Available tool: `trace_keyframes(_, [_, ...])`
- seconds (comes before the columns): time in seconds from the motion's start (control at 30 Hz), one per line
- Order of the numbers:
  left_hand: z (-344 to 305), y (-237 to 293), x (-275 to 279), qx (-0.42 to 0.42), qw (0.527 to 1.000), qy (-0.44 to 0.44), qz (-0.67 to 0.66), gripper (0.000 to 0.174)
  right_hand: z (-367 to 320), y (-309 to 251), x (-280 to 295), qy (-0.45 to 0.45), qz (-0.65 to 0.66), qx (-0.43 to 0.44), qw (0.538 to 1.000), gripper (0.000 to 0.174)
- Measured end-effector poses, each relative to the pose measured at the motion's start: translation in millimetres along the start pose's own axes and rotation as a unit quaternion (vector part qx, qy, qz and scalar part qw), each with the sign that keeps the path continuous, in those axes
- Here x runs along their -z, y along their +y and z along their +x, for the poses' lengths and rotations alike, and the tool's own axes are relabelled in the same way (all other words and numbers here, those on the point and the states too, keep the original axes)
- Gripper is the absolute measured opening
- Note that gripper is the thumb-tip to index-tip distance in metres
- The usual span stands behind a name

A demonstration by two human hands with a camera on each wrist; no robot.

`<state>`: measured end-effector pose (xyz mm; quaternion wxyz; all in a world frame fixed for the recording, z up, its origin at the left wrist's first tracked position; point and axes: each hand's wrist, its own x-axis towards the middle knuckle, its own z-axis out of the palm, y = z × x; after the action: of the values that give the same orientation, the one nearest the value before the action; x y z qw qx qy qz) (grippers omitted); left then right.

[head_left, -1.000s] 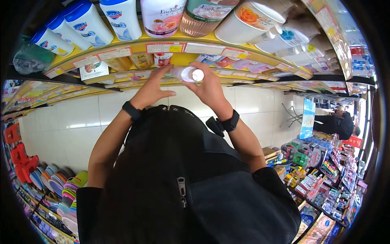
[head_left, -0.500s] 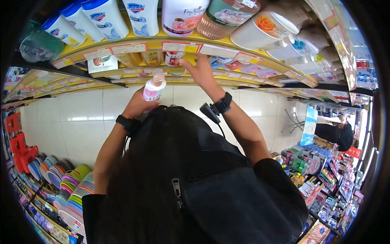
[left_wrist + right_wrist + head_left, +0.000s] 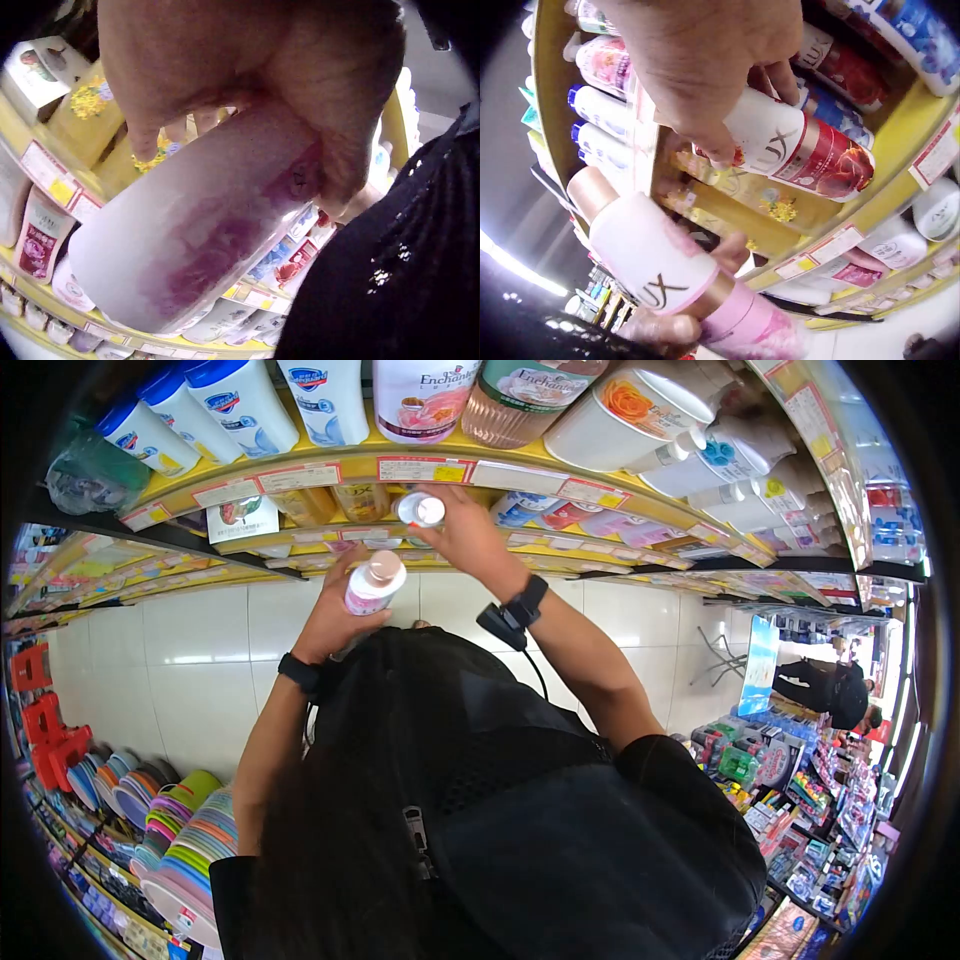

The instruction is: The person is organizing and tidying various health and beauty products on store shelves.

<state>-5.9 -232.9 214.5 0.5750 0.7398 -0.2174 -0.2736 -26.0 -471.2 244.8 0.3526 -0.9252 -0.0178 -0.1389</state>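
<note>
My left hand (image 3: 335, 618) grips a pink and white LUX body wash bottle (image 3: 370, 592) in front of the shelves, its rose-gold cap up. In the left wrist view the fingers wrap round this bottle's body (image 3: 187, 225), showing its purple-pink flower print. My right hand (image 3: 478, 542) holds a second LUX bottle (image 3: 780, 146), white with a red rose label, at the edge of the second shelf. The thumb and fingers are round its upper part, which the hand partly hides in the right wrist view. The two bottles are apart.
Yellow LUX bottles (image 3: 735, 214) stand beside the red one, with blue and red bottles on its other side. The yellow shelf edge (image 3: 350, 472) carries price tags. Safeguard bottles (image 3: 240, 410) and large pump bottles (image 3: 425, 400) line the shelf above. Stacked basins (image 3: 190, 860) lie behind at left.
The pink bottle has gone from between both hands near the shelf to the left hand, lower down. The right hand has reached into the shelf, taken the red LUX bottle and brought it outward.
</note>
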Motion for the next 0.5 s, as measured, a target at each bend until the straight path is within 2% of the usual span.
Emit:
trace_keyframes(0.07, [4.7,14.6,-4.3,-0.104,0.977,-0.018,0.187,0.065,-11.3,-12.2,12.1,-0.006,0.031,0.012,0.999,0.055])
trace_keyframes(0.17, [12.4,36.9,-12.2,-0.144,0.957,-0.06,0.243,0.07,-21.7,-22.8,25.8,-0.016,0.087,0.008,0.996,0.055])
trace_keyframes(0.27, [20.8,38.3,-21.1,-0.178,0.962,-0.118,0.17,0.075,-24.3,-29.5,36.6,-0.096,0.207,-0.088,0.97,0.055])
trace_keyframes(0.3, [20.4,41.6,-23.5,-0.179,0.961,-0.121,0.171,0.075,-25.2,-30.9,40.1,-0.093,0.208,-0.089,0.97,0.055])
trace_keyframes(0.37, [18.1,50.7,-26.1,-0.127,0.972,-0.158,0.121,0.075,-27.5,-30.9,44.1,-0.106,0.193,-0.083,0.972,0.055])
trace_keyframes(0.5, [21.0,56.0,-33.3,-0.131,0.966,-0.166,0.147,0.072,-28.1,-23.6,47.5,-0.12,0.2,-0.096,0.968,0.055])
